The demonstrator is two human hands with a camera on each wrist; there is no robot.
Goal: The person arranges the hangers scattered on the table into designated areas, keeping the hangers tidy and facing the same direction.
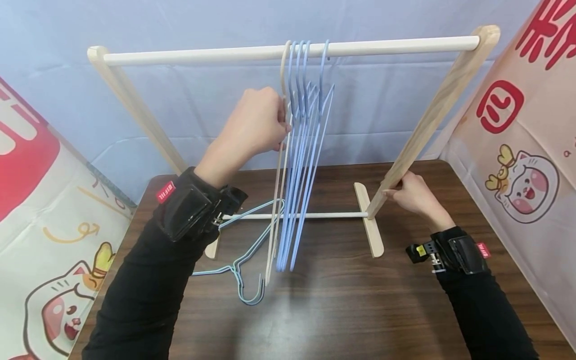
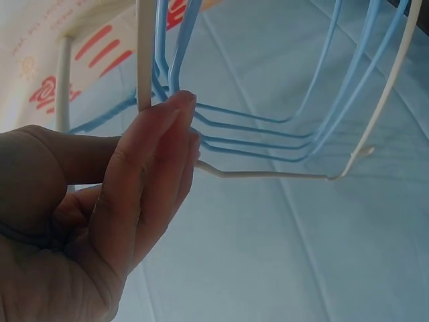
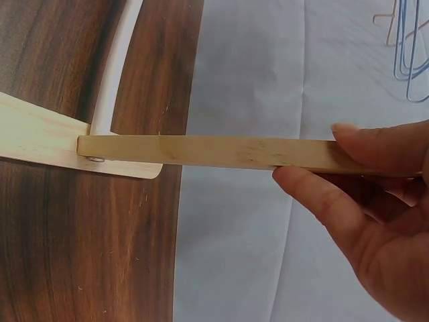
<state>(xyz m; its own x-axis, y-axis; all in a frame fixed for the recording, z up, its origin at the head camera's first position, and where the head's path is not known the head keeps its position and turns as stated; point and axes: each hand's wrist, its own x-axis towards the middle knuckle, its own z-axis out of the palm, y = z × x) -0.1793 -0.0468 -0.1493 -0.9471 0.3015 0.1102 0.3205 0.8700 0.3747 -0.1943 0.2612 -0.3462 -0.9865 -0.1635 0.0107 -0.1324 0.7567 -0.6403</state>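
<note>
My left hand [image 1: 256, 120] pinches a cream hanger [image 1: 283, 65] near its neck; the hook sits over the white top rod [image 1: 189, 55]. In the left wrist view, my thumb and fingers meet at the cream hanger [image 2: 268, 175], close beside several blue hangers [image 2: 255, 141]. Those blue hangers [image 1: 297, 200] hang together on the rod, just right of the cream one. My right hand [image 1: 416, 197] grips the rack's right wooden post [image 1: 436, 105] low down. The right wrist view has thumb and fingers on either side of that post [image 3: 221, 151].
Light blue hangers [image 1: 234, 268] lie on the brown table [image 1: 315, 320], partly behind my left arm and the hanging ones. A lower white rod [image 1: 335, 215] joins the rack's feet, the right foot [image 1: 372, 235] resting on the table. Printed cloths stand at both sides.
</note>
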